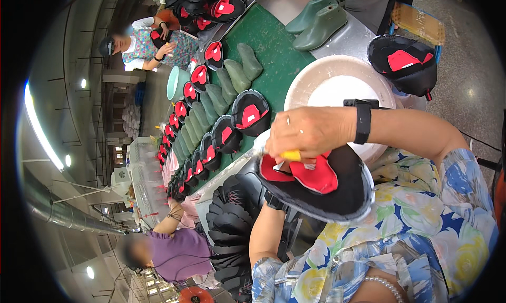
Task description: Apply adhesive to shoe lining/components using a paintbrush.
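Note:
A black shoe upper [348,189] with a red lining and a whitish rim is tilted in front of my body. My left hand supports it from below and behind, mostly hidden by the upper; its wrist wears a black band. Over the upper's opening is my right hand [303,134], fingers closed on a small yellow object [291,155]. Only part of that object shows, so I cannot tell its kind. A black watch-like band is on the right wrist. Just behind this hand stands a pale round basin [322,65] holding something white.
Rows of black uppers [252,116] and green shoe lasts [237,76] line the green table [274,34]. Two larger lasts [321,26] and another upper [403,66] flank the basin. Stacked black pieces [229,224] stand left. Two people [182,250] [158,45] are nearby.

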